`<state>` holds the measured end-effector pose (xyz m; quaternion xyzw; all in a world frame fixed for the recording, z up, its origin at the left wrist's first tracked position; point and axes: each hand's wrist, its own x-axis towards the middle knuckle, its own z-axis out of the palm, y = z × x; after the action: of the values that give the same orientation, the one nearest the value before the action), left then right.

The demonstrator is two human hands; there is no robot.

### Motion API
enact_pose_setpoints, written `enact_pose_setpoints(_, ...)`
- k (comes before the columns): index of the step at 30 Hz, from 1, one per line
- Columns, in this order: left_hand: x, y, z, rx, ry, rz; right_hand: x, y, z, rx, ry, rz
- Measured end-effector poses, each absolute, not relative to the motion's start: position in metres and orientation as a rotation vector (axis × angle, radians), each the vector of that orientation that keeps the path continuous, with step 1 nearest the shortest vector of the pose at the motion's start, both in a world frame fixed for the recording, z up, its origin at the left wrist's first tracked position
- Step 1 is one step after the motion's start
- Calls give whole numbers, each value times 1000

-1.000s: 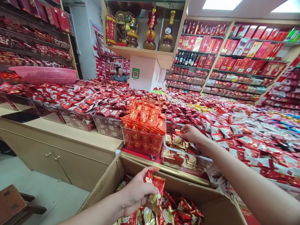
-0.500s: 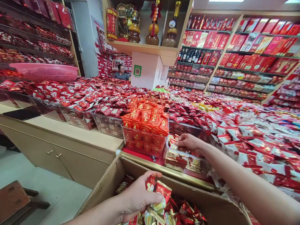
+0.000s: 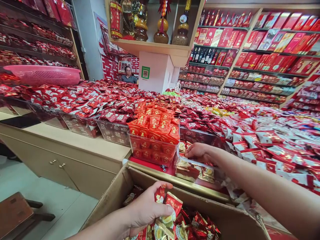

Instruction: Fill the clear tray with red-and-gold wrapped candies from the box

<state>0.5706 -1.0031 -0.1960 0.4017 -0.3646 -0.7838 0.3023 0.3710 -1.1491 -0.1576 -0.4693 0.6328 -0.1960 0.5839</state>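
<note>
My left hand [image 3: 151,208] is closed around a few wrapped durian candies [image 3: 173,204], their red and gold wrappers showing between thumb and fingers. It hovers over an open cardboard box [image 3: 235,221] with many of the same candies [image 3: 200,225] inside. My right hand [image 3: 198,151] reaches into a clear plastic bin [image 3: 193,168] of gold and red wrapped candies beyond the box. Its fingers are curled and pressed together on the candies at the bin's left side; the fingertips are partly hidden.
Left of that bin stands a clear bin of orange-red packets [image 3: 153,146]. More filled bins [image 3: 80,125] line the counter [image 3: 107,140]. White and red packets [image 3: 270,136] are heaped at right. A pink basket [image 3: 45,75] sits behind, and a wooden stool [image 3: 15,211] stands lower left.
My right hand has moved slightly left and down into the clear bin, and its fingers sit lower on the candies. My left hand keeps its hold, nearly unmoved. The view shifted slightly.
</note>
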Motion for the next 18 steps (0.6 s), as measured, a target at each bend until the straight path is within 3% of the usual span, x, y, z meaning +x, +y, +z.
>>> enact_pose_setpoints(9,572,-1002,-196,1108,-1046,-2024,385,-1150,-168,-1150,1529,-505)
enact_pose_setpoints(18,574,-1004,-202,1078,-1080,-2044,381,-1149,-166,-1183,1599,-344)
